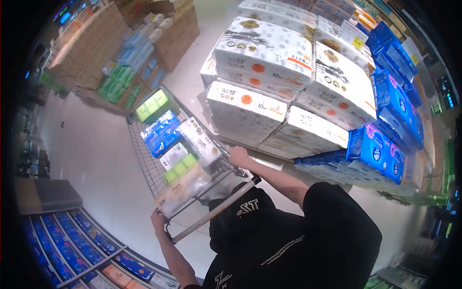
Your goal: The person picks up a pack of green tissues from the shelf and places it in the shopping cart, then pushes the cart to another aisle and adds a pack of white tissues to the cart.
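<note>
A wire shopping cart stands in front of me, tilted across the view. My left hand is closed around its near left corner, beside the end of the handle bar. On the near right corner, my right hand is closed over the rim. Inside the cart lie a light green pack, a blue plastic pack, a white patterned tissue pack, a small white pack, another green pack and a pale clear-wrapped pack marked "Face" nearest me.
Large white tissue packs are stacked high close to the cart's right. Blue packs stand beyond them. Cartons with green packs rise ahead on the left. A low shelf of blue packs runs along the lower left.
</note>
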`<action>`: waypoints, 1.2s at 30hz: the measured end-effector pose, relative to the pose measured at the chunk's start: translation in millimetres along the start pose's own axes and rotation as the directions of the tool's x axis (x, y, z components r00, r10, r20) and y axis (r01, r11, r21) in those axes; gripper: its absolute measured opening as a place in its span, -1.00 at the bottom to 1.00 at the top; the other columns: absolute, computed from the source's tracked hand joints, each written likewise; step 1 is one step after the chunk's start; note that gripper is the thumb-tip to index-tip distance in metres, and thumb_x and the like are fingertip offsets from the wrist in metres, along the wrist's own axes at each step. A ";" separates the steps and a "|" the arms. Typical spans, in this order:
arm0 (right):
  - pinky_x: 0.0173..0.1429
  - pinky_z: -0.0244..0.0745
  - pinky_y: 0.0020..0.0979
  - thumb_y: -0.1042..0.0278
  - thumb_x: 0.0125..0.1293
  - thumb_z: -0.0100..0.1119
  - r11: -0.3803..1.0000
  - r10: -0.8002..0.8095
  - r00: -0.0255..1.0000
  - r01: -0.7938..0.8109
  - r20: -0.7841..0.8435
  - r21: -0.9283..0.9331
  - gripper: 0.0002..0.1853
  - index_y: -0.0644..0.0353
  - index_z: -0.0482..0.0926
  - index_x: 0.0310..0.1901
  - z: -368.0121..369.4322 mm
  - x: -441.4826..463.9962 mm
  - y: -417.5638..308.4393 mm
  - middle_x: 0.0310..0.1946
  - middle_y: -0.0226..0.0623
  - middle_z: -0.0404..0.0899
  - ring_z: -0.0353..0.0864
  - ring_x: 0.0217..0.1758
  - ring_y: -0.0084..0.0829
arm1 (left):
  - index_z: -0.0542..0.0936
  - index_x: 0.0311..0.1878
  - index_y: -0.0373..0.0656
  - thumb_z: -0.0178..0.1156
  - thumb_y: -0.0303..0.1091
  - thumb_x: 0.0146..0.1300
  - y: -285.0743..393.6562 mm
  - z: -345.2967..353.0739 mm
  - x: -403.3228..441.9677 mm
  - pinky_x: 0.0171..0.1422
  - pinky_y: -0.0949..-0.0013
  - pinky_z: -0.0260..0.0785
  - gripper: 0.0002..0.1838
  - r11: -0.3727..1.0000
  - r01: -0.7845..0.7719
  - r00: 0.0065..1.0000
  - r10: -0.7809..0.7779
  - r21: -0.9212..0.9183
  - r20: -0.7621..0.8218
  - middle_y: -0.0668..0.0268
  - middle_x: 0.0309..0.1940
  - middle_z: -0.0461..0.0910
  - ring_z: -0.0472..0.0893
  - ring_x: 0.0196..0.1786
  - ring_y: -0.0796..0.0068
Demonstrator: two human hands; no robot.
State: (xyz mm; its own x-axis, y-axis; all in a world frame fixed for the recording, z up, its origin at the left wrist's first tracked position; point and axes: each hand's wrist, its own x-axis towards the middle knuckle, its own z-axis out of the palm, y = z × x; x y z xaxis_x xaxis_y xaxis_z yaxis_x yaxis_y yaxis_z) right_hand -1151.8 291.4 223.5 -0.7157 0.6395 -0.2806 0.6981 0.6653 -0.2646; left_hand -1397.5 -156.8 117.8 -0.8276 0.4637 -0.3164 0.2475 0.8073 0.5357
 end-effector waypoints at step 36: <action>-0.07 0.58 -0.09 0.24 0.11 0.19 0.916 0.298 0.948 -0.249 -0.115 0.316 -0.72 0.30 0.64 -0.27 -26.8 183.6 -162.5 -0.42 0.00 0.66 0.68 -0.29 -0.01 | 0.62 0.10 -0.19 0.10 -0.36 0.20 43.4 -203.4 395.7 0.04 0.14 0.48 -0.61 0.940 -0.335 0.908 0.305 0.059 0.287 -0.06 -0.19 0.69 0.69 -0.06 0.03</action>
State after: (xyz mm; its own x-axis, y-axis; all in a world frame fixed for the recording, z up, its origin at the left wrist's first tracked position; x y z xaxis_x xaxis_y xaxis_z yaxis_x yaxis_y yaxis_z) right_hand -1397.1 311.0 239.7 -0.4725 0.8484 -0.2387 0.8232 0.3281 -0.4634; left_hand -1816.7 -12.6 175.1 -0.5312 0.7723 -0.3485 0.5396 0.6255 0.5636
